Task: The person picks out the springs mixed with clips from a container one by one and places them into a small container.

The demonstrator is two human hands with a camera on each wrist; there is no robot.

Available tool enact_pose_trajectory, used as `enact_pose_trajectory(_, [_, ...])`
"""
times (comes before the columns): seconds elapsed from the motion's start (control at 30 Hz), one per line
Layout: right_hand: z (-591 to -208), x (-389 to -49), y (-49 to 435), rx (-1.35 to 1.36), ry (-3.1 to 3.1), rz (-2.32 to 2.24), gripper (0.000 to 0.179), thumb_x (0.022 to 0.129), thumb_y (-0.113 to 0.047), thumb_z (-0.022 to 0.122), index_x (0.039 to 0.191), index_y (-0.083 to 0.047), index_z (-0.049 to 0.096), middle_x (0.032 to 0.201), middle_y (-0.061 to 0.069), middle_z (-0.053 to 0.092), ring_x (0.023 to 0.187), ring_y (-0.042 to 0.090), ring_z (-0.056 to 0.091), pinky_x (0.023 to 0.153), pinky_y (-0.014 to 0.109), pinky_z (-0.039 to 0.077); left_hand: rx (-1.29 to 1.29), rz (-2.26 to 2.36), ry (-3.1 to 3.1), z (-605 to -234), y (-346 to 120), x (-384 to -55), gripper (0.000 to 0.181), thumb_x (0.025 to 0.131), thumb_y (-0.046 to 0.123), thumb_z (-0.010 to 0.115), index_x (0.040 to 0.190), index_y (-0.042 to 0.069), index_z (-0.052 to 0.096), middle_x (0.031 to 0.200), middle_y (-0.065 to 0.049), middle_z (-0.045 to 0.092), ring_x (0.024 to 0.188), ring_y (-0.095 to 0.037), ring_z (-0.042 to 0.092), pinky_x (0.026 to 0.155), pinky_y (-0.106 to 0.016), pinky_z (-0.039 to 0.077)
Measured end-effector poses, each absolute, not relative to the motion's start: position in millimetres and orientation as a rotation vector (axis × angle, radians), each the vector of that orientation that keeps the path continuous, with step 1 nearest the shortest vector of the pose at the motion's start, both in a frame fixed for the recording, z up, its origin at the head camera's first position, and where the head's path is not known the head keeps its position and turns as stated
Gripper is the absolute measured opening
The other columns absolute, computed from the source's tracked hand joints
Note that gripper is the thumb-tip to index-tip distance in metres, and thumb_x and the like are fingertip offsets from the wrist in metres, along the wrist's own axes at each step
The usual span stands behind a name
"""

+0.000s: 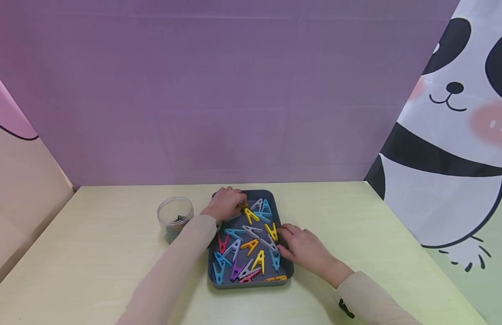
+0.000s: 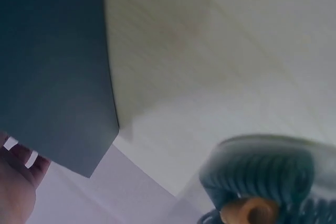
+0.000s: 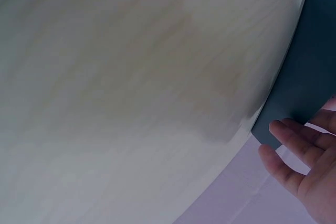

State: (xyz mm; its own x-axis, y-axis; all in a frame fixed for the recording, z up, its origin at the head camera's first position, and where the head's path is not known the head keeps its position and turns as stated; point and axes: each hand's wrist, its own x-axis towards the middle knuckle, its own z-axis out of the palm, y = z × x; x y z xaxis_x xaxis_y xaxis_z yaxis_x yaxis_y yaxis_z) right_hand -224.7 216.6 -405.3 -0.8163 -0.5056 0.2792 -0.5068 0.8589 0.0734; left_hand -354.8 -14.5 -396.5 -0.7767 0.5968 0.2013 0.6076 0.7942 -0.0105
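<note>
A dark grey tray (image 1: 251, 285) holds several colourful plastic clothespins, among them a purple one (image 1: 237, 270), a red one (image 1: 223, 243) and an orange one (image 1: 250, 246). My left hand (image 1: 225, 204) reaches over the tray's far left side, fingers bent down inside close to a yellow clothespin (image 1: 251, 215). Its fingertips are hidden, so I cannot tell whether they pinch anything. On the opposite side my right hand (image 1: 305, 248) rests at the rim, fingers loosely extended. In the right wrist view its fingers (image 3: 294, 140) lie along the tray's outer wall (image 3: 299, 82).
Left of the tray stands a clear round jar (image 1: 175, 211); dark coiled items (image 2: 257, 177) and an orange tube-like piece (image 2: 249, 211) show there in the left wrist view. The pale wooden table (image 1: 112, 234) ends at a purple backdrop (image 1: 218, 99).
</note>
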Motion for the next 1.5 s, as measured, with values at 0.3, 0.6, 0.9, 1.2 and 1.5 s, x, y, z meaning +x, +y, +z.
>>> enact_pose_trajectory(0.3, [-406, -224, 216, 0.763, -2.746, 0.011, 0.043, 0.084, -0.035, 0.061, 0.114, -0.004, 0.058, 0.113, 0.01, 0.059, 0.101, 0.023, 0.059, 0.078, 0.039, 0.051, -0.93, -0.056, -2.76, -387, -22, -347, 0.023, 0.082, 0.023, 0.067, 0.105, 0.023, 0.067, 0.102, 0.004, 0.065, 0.092, -0.018, 0.056, 0.088, -0.037, 0.045])
enact_pose_trajectory(0.6, [-405, -224, 216, 0.76, -2.746, 0.01, 0.043, 0.083, -0.034, 0.061, 0.114, -0.004, 0.058, 0.113, 0.011, 0.06, 0.101, 0.023, 0.059, 0.078, 0.038, 0.051, -0.908, -0.047, -2.738, -374, -27, -334, 0.023, 0.081, 0.023, 0.067, 0.105, 0.023, 0.066, 0.103, 0.003, 0.064, 0.096, -0.019, 0.054, 0.092, -0.038, 0.041])
enact_pose_trajectory(0.9, [-405, -225, 215, 0.76, -2.752, 0.006, 0.043, 0.084, -0.034, 0.061, 0.114, -0.004, 0.058, 0.114, 0.011, 0.059, 0.102, 0.023, 0.059, 0.078, 0.038, 0.051, -0.885, -0.047, -2.683, -363, -38, -324, 0.021, 0.081, 0.027, 0.068, 0.102, 0.024, 0.067, 0.097, 0.004, 0.064, 0.096, -0.017, 0.055, 0.091, -0.037, 0.042])
enact_pose_trajectory(1.2, [-405, -225, 214, 0.755, -2.76, 0.01, 0.043, 0.084, -0.034, 0.061, 0.114, -0.004, 0.058, 0.114, 0.011, 0.059, 0.103, 0.023, 0.059, 0.078, 0.039, 0.051, -0.882, -0.016, -2.646, -354, -52, -312, 0.022, 0.079, 0.028, 0.069, 0.1, 0.025, 0.067, 0.097, 0.003, 0.064, 0.097, -0.018, 0.055, 0.091, -0.037, 0.042])
enact_pose_trajectory(1.5, [-405, -225, 215, 0.751, -2.766, 0.0, 0.044, 0.084, -0.035, 0.061, 0.115, -0.005, 0.058, 0.114, 0.01, 0.059, 0.103, 0.023, 0.059, 0.078, 0.039, 0.051, -0.914, -0.036, -2.599, -344, -70, -295, 0.018, 0.079, 0.023, 0.068, 0.097, 0.023, 0.067, 0.093, 0.002, 0.064, 0.091, -0.018, 0.055, 0.085, -0.036, 0.043])
